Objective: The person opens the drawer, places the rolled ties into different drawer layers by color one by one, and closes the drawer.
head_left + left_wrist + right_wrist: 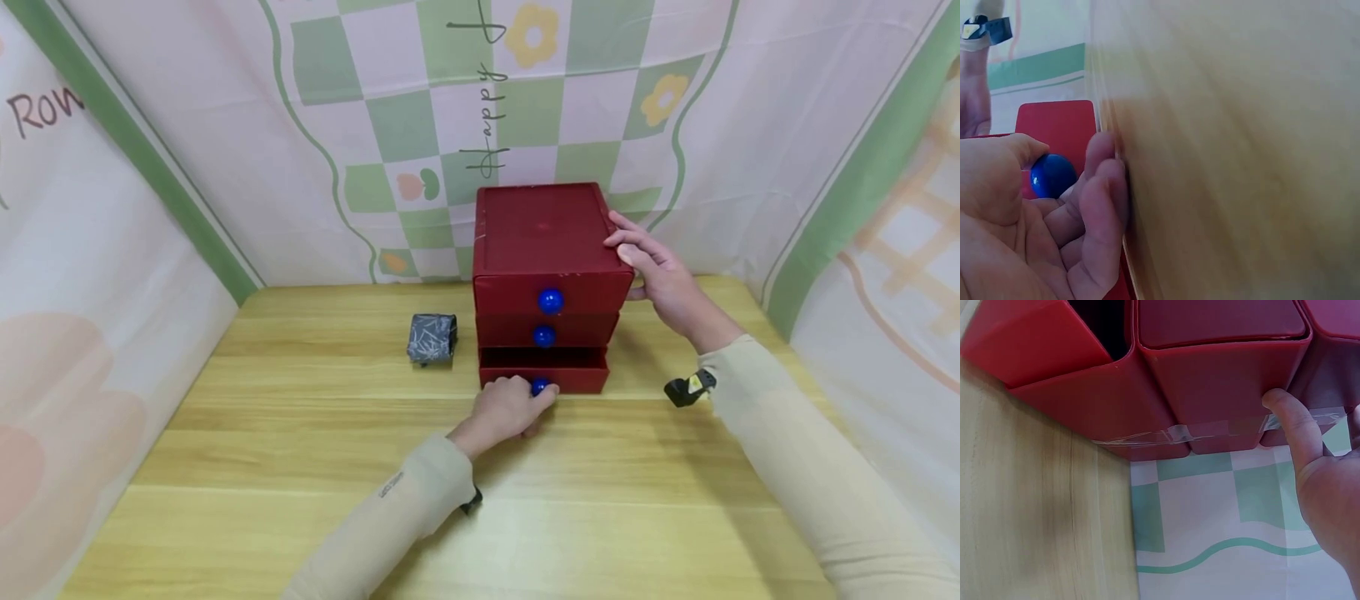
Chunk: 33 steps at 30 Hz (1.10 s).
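A red three-drawer cabinet (543, 225) stands at the back of the table, its bottom drawer (581, 381) pulled partway out. The two upper drawers are closed. My left hand (504, 407) pinches the bottom drawer's blue knob (540, 386); in the left wrist view the thumb touches the knob (1054, 176) from one side, with the fingers bent beneath. At the cabinet's right side, my right hand (663, 279) rests its fairly straight fingers over the top edge. Its thumb (1294, 419) presses the side wall in the right wrist view. The drawer's inside looks dark.
Left of the cabinet lies a small dark grey bundle (431, 337) with a white line pattern. The wooden table (300, 417) meets a patterned cloth backdrop (405, 167) close behind the cabinet. Clear tape (1179, 433) runs along the cabinet's side.
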{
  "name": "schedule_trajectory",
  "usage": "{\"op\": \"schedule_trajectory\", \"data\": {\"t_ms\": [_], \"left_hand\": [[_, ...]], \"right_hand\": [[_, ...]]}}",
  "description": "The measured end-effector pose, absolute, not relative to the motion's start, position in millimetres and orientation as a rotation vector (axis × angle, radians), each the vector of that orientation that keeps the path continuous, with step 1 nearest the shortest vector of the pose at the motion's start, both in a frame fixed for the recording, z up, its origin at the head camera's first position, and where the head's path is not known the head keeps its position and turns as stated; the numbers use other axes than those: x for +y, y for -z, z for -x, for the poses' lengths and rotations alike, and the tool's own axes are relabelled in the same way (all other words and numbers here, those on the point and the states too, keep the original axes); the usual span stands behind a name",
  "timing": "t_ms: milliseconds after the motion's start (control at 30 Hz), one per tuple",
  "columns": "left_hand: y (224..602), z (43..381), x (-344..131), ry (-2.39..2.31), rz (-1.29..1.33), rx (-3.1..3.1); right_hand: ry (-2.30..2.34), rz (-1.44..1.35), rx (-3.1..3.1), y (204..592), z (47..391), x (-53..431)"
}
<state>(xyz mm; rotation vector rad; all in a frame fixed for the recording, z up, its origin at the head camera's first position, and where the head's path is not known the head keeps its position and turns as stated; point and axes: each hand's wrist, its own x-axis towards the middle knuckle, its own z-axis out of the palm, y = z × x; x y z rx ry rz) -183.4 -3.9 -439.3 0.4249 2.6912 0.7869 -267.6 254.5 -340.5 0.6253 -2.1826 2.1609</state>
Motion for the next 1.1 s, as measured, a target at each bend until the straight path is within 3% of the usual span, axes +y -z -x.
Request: {"op": "schedule_trajectory", "data": {"t_ms": [1100], "left_hand": [[429.1,141.0,-2.9,-0.258,-0.699,2.888]], "right_hand": [[-2.176,-0.625,-2.167,341.1,267.7,254.2]]}}
